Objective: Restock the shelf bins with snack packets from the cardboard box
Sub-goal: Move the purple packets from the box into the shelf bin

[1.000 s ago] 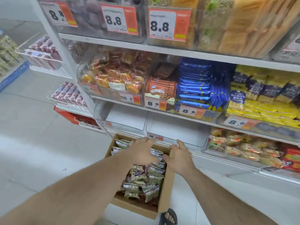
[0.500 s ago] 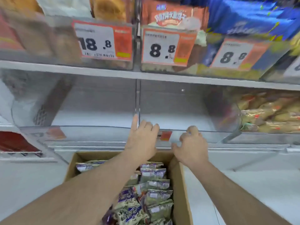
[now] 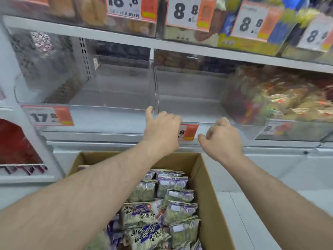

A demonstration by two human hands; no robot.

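Both hands reach to the front lip of a clear shelf bin (image 3: 189,112): the left hand (image 3: 162,130) lies over the edge with its thumb up beside the divider and its fingers bent over the lip, and the right hand (image 3: 222,139) has its fingers curled onto the same lip a little to the right; whether either grip truly clamps the plastic I cannot tell, since the fingertips are hidden behind the knuckles. Just between the two hands an orange price tag (image 3: 187,132) shows on the bin's front. Below the wrists stands the open cardboard box (image 3: 207,186), and in it lie the snack packets (image 3: 173,197), green and purple, stacked in rows, none of them held. Left of the left hand is another clear bin (image 3: 100,98) with a tag reading 17.8 (image 3: 47,116); right of the right hand a bin of yellowish wrapped snacks (image 3: 288,101) crowds against the one being touched. Above the hands runs the upper shelf rail (image 3: 126,36) with tags of 18.8 and 8.8. Against half a second ago, the hands sit at much the same place on the lip, the right fingers now more tightly curled, and the view has drawn closer and tipped down, showing more of the box.
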